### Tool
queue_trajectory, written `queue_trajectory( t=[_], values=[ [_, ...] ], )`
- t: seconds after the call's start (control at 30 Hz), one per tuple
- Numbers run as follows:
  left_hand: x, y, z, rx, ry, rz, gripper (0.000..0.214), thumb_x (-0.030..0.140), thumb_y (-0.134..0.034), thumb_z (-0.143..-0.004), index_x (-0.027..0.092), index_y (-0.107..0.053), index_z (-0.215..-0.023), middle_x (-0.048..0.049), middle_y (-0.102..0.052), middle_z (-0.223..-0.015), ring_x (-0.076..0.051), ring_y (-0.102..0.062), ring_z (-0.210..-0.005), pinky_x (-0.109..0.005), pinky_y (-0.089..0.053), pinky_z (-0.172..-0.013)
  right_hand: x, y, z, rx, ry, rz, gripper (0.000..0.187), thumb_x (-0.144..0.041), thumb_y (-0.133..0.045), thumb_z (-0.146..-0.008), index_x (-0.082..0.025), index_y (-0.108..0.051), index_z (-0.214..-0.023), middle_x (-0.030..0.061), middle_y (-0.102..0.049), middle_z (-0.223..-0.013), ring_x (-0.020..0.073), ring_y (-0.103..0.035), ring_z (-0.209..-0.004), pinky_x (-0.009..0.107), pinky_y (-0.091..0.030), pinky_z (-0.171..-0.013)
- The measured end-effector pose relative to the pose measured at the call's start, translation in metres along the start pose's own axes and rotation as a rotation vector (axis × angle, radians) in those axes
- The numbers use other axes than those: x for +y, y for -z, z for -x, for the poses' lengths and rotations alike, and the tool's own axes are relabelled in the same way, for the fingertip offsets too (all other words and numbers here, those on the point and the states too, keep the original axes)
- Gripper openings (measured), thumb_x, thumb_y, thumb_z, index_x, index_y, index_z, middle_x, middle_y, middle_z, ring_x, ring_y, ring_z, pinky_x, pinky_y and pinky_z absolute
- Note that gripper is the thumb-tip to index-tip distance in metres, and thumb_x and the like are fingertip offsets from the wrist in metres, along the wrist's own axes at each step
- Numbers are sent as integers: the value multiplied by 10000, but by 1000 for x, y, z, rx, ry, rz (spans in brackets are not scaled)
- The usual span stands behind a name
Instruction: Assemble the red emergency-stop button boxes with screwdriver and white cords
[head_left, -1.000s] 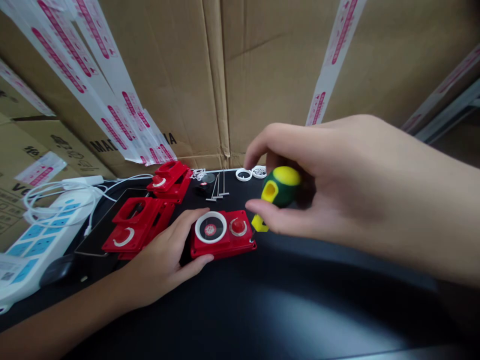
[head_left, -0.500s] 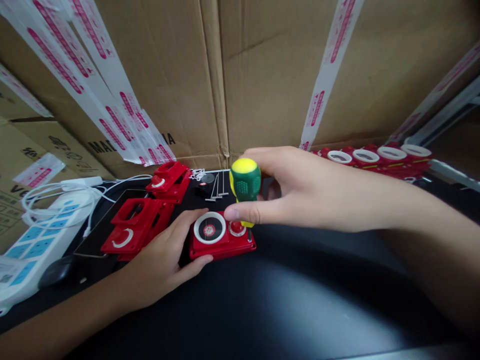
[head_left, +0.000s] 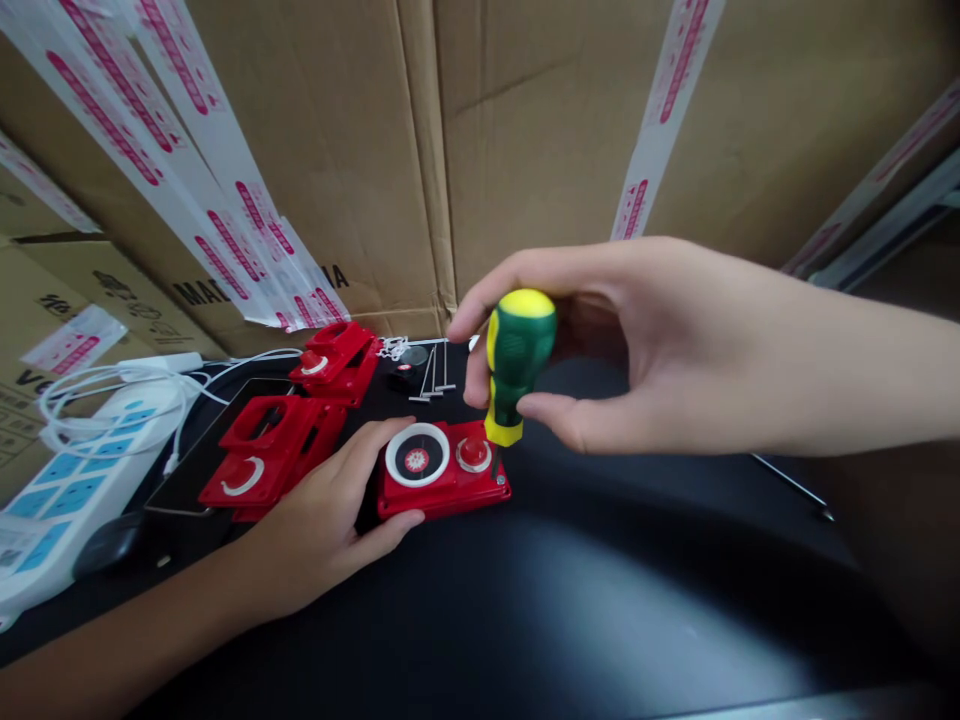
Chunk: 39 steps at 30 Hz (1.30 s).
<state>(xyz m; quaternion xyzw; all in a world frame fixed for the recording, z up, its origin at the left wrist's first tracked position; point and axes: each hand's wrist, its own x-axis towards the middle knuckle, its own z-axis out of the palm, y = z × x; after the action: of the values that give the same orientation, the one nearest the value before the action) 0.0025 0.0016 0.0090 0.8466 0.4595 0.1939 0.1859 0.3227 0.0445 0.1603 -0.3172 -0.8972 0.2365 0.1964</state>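
My left hand point(head_left: 330, 520) is closed around the left end of a red plastic housing point(head_left: 450, 488) lying on the black table. The housing has a white ring around a black disc, a red knob point(head_left: 473, 453) and a screw point(head_left: 501, 481) at its right front corner. In a loose grip between thumb and fingers, my right hand point(head_left: 652, 350) holds a short green-and-yellow screwdriver point(head_left: 520, 350). Its handle leans to the right, and its shaft points down beside the knob, close to the screw. Whether the tip touches the screw I cannot tell.
More red housings point(head_left: 270, 450) stand at the left by a dark tray point(head_left: 176, 490). Several T-shaped metal pins point(head_left: 435, 385) lie behind the held one. A power strip point(head_left: 90, 470) with white cable is far left; cardboard boxes point(head_left: 337, 150) wall the back. A thin rod point(head_left: 791, 484) lies right.
My right hand has risen and loosened its fingers, and the screwdriver's handle has tilted up and to the right. The row of red housings at the right is now hidden behind my arm.
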Motion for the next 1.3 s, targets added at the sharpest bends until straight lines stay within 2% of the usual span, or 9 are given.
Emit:
queue_trajectory(
  t=[0.17,0.33,0.43,0.53,0.67,0.93,1.1,1.2,1.3],
  values=[
    [2,-2,1,32,29,9,660,495,-704,-1072,312,-421,-1640,-116,-639,-1598,-376,-688,-1430,-549,-576,-1224,-5,3,2,-14,9,-255,379,-119,-706,-974,-230,-687,-1336,16,-803,-1153,201,-765,-1058,314,-617,-940],
    [2,-1,0,29,-6,-5,650,452,-699,-1076,313,-412,-1642,-117,-642,-1593,-370,-691,-1426,-543,-581,-1224,-5,0,-3,132,-76,-237,257,-69,-626,-881,-228,-685,-1073,-19,-687,-847,170,-630,-742,286,-502,-627],
    [2,0,1,44,-16,-15,645,451,-703,-1079,329,-420,-1646,-105,-631,-1599,-361,-677,-1446,-514,-577,-1233,1,-8,-6,-78,-96,57,48,-186,-664,-900,-218,-699,-897,-32,-641,-728,138,-528,-594,282,-373,-517],
    [3,1,2,50,-7,-10,642,458,-702,-1082,341,-427,-1650,-103,-618,-1608,-363,-674,-1445,-496,-603,-1197,10,-22,-8,-324,-119,310,134,-320,-755,-923,-203,-746,-858,3,-699,-742,149,-571,-586,290,-353,-535],
    [3,1,1,33,-7,-10,640,470,-701,-1085,348,-420,-1647,-106,-617,-1597,-368,-677,-1437,-501,-625,-1160,15,-40,-11,-378,-124,391,210,-394,-856,-939,-189,-826,-969,55,-771,-873,192,-668,-709,301,-379,-597],
    [4,2,1,41,-17,-35,634,464,-700,-1081,340,-428,-1640,-88,-626,-1605,-358,-672,-1452,-448,-645,-1127,4,-58,-8,-328,-60,454,103,-156,-744,-918,-169,-754,-817,55,-700,-738,140,-520,-538,294,-297,-511],
    [3,2,0,38,-35,-54,655,440,-706,-1072,333,-413,-1648,-83,-641,-1584,-343,-685,-1436,-436,-648,-1123,7,-54,-6,-309,-65,415,133,-218,-877,-863,-185,-748,-857,54,-744,-817,163,-608,-597,289,-356,-526],
    [2,0,0,46,-39,-63,659,419,-707,-1066,320,-408,-1645,-99,-624,-1599,-347,-669,-1460,-469,-614,-1182,29,-40,-16,-241,-62,385,96,-189,-836,-881,-207,-746,-851,8,-739,-776,151,-625,-615,284,-387,-568],
    [0,-4,3,68,-16,-55,691,418,-717,-1044,321,-392,-1646,-108,-633,-1587,-354,-691,-1430,-511,-618,-1182,73,-26,-31,9,-143,484,55,-175,-780,-922,-222,-778,-891,-5,-764,-778,163,-665,-669,293,-433,-646]
  ],
)
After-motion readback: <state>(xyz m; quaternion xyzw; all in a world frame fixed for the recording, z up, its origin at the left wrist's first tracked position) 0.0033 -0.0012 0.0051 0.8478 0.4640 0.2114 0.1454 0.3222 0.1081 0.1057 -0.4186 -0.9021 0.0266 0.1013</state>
